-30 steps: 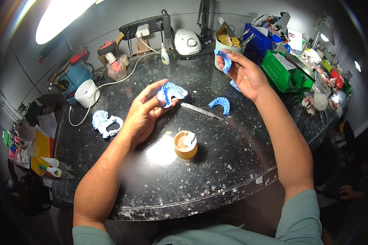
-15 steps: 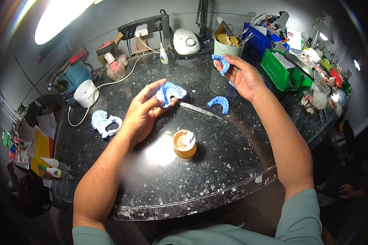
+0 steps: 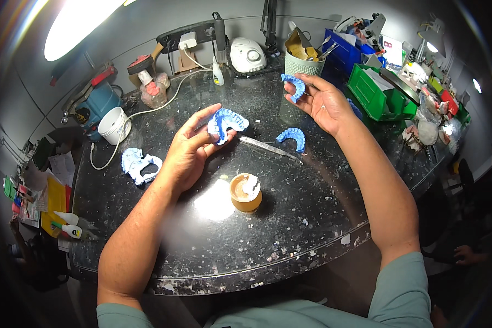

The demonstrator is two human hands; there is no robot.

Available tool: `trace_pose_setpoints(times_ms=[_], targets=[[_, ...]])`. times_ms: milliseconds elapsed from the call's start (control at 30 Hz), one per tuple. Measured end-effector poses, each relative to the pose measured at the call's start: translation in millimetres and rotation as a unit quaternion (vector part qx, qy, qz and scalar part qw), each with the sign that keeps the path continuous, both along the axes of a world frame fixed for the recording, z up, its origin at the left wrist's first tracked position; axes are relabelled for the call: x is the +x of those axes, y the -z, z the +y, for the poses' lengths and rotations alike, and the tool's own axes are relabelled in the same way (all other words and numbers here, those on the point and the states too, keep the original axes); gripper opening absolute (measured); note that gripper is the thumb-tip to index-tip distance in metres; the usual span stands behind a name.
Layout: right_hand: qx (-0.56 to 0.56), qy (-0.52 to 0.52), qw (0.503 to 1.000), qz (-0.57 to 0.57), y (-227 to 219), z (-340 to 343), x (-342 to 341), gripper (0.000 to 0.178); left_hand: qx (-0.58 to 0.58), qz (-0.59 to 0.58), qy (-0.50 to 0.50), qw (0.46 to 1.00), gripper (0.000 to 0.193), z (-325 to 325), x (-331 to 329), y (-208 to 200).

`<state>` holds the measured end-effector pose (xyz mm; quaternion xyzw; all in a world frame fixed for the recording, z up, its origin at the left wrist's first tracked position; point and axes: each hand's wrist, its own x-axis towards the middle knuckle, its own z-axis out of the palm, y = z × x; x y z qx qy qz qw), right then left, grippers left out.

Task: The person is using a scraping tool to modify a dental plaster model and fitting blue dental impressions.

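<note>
My left hand (image 3: 190,150) is closed around a blue and white dental cast (image 3: 228,123), its row of teeth turned upward above the bench. Further right and higher, my right hand (image 3: 325,105) pinches a curved blue dental arch (image 3: 295,87) between thumb and fingers. A second blue arch (image 3: 292,138) lies on the black bench between the hands. Beside it rests a metal tweezer-like tool (image 3: 268,147), one end behind the left hand's cast. Another blue cast with a ring-shaped part (image 3: 140,165) lies left of my left forearm. Nearer me stands a small amber cup (image 3: 246,197) with white material inside.
A white bucket (image 3: 115,126) and a looping white cable (image 3: 167,104) are at the left. Along the back stand a small bottle (image 3: 218,74), a white rounded device (image 3: 248,56) and a pale green basket (image 3: 305,66). A green bin (image 3: 382,104) and clutter line the right.
My right hand has shifted very slightly left with the arch, turning it a little. The left hand and its cast look nearly still.
</note>
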<state>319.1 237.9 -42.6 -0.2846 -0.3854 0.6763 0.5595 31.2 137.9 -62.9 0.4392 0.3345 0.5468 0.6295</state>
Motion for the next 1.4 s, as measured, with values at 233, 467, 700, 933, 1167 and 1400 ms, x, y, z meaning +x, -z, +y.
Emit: trace_pose_setpoints(times_ms=[233, 467, 700, 933, 1167, 1400], targets=[[-0.022, -0.012, 1.000, 0.015, -0.7, 0.7, 0.0, 0.032, 0.006, 0.005, 0.006, 1.000, 0.063, 1.0, -2.2, 1.3], [0.097, -0.089, 0.991, 0.025, -12.5, 11.4, 20.2, 0.032, 0.007, 0.005, 0.005, 1.000, 0.062, 1.9, -4.8, 2.7], [0.151, -0.025, 0.960, -0.234, -31.8, 7.4, 60.3, 0.033, 0.002, 0.016, -0.003, 1.000, 0.056, 0.7, -2.1, 1.7], [0.235, -0.164, 0.836, -0.468, -23.4, -12.3, 16.2, 0.022, -0.011, 0.010, -0.018, 1.000, 0.054, 1.5, -3.2, 4.3], [0.268, 0.031, 0.789, -0.552, -8.9, -18.6, -2.8, 0.022, -0.010, 0.003, -0.024, 1.000, 0.053, 1.7, -1.9, 3.5], [0.242, 0.035, 0.761, -0.601, 4.1, -23.7, -14.6, 0.028, -0.013, 0.012, -0.023, 1.000, 0.052, 3.0, -2.0, 3.0]])
